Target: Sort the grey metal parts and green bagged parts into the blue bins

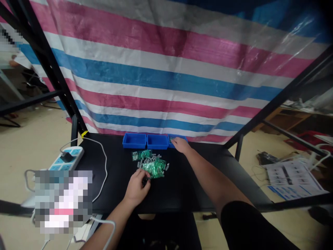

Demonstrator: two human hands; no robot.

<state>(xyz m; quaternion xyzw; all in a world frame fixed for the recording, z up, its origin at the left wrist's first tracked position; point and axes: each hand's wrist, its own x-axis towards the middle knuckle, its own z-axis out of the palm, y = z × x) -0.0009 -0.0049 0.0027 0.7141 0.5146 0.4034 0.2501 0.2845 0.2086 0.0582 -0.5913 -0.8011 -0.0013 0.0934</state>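
While right fingers lie extended over the rightmost blue bin, left fingers curl at the green packets, any grip unclear.

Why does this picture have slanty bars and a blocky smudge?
Head view: the black frame bars lean inward, like through a wide lens; a blocky blurred patch hides the lower left; the striped tarp shows glare at upper right.

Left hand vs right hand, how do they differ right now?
The left hand is curled at the pile of green-bagged parts; the right hand is stretched forward to the rightmost blue bin. The left hand sits nearer the person, the right hand near the far table edge. Both are bare and above the black table.
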